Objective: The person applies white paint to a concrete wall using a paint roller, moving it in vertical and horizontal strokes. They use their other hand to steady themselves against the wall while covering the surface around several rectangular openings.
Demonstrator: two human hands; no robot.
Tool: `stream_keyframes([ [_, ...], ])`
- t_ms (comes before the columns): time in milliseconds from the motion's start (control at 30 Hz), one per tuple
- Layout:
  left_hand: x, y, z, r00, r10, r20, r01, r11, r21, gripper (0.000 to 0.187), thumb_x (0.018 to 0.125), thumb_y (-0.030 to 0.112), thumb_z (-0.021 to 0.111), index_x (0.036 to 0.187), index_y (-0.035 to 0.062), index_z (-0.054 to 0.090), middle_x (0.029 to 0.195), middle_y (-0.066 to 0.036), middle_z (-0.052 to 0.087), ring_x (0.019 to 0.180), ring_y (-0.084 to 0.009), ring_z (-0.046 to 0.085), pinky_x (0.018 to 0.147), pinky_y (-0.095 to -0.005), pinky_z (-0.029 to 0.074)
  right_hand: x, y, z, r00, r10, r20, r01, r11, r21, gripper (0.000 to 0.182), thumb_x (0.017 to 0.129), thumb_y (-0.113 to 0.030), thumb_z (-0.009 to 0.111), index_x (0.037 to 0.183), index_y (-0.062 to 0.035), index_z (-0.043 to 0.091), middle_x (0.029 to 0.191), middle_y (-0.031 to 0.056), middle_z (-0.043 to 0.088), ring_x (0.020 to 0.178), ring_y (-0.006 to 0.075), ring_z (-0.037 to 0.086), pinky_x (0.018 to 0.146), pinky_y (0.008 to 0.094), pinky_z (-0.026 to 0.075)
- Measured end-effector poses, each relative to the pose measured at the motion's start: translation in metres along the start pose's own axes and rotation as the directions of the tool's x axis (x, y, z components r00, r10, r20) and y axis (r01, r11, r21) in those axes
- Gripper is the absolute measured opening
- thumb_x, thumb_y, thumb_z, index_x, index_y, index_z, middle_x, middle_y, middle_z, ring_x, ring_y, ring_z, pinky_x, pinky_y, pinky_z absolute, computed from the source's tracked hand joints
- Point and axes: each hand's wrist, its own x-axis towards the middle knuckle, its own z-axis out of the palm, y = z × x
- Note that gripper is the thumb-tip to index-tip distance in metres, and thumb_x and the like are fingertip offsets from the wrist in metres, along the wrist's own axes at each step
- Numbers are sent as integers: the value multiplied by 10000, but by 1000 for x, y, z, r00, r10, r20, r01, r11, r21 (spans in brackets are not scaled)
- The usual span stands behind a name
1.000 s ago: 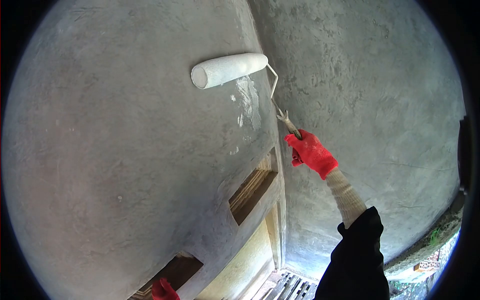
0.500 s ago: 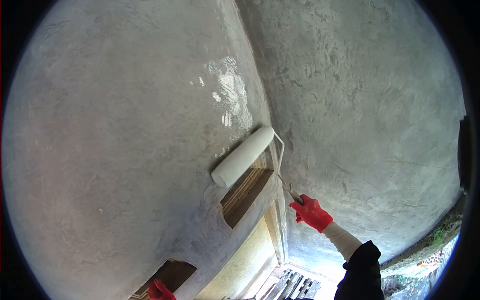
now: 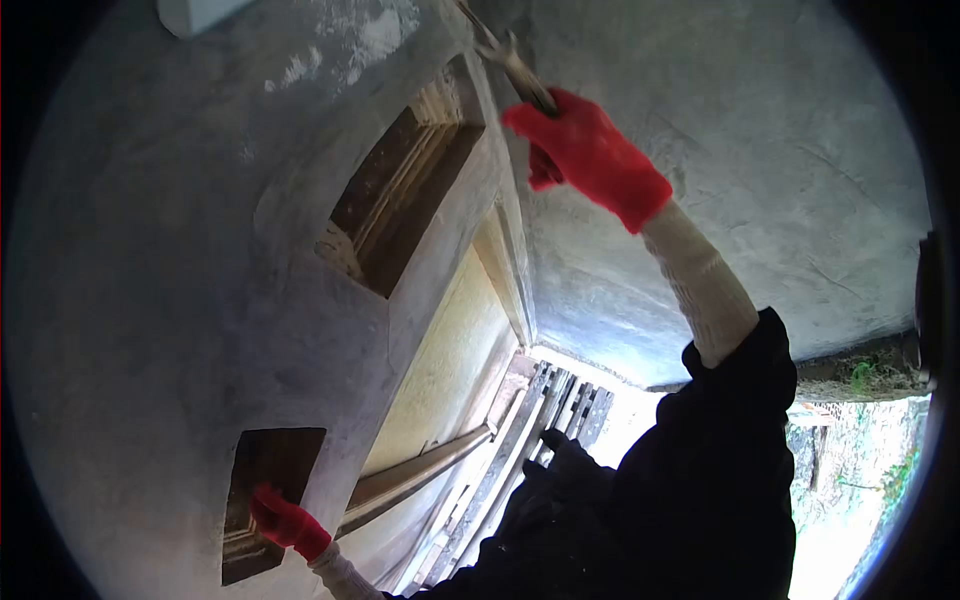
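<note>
My right hand [image 3: 590, 155], in a red glove with a white knit cuff and black sleeve, is raised near the wall corner and closed around the paint roller's handle [image 3: 515, 62]. The white roller sleeve [image 3: 195, 12] only peeks in at the top left edge, against the grey plastered wall [image 3: 150, 300]. White paint smears [image 3: 370, 35] mark the wall beside it. My left hand [image 3: 287, 522], also red-gloved, hooks its fingers over the edge of the lower wall recess [image 3: 265, 470] at the bottom left.
A second, larger recess with wooden lining [image 3: 400, 200] sits higher on the left wall. A yellowish door opening [image 3: 450, 360] with a wooden rail runs below it. Wooden planks [image 3: 545, 410] lie on the floor. Bright outdoor ground and greenery [image 3: 860, 460] show at the right.
The view has tipped downward. My right hand swung the roller from beside the upper recess up to the top left edge. My left hand now shows fully on the lower recess.
</note>
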Motion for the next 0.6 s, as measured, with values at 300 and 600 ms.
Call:
stream_keyframes([
  [300, 5, -15, -3, 996, 89, 13, -90, 989, 115, 313, 973, 291, 502, 945, 27, 669, 835, -74, 680, 699, -183, 648, 623, -295, 507, -38, 67, -1, 973, 223, -59, -227, 972, -59, 265, 905, -253, 614, 964, 2, 574, 641, 49, 552, 534, 124, 557, 530, 281, 510],
  [600, 10, -20, -2, 1000, 12, 2, -12, 987, 160, 353, 972, 352, 506, 1074, 56, 671, 965, -68, 703, 814, -172, 665, 728, -301, 510, -24, 67, -3, 989, 147, -24, -149, 976, -156, 318, 923, -308, 584, 982, 5, 577, 672, 52, 564, 591, 122, 579, 608, 295, 552],
])
